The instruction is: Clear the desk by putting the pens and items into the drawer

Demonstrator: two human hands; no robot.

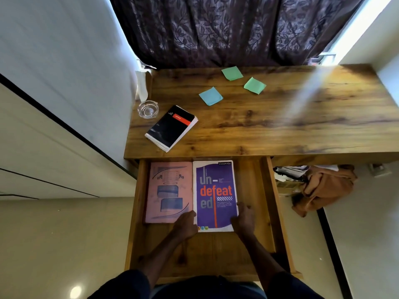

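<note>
The wooden drawer [254, 251] is pulled out below the desk [269, 126]. Inside it lie a pink book [168, 186] on the left and a purple notebook [216, 190] beside it on the right. My left hand [187, 225] grips the purple notebook's lower left edge and my right hand [244, 219] grips its lower right edge. On the desk top sit a black spiral notepad [171, 127], a blue sticky note [210, 96] and two green sticky notes [232, 73] [254, 85].
A glass ashtray [148, 109] stands at the desk's left edge, with a white paper roll [141, 84] behind it. A dark patterned curtain [226, 29] hangs behind the desk. An orange cloth [323, 186] lies under the desk to the right of the drawer.
</note>
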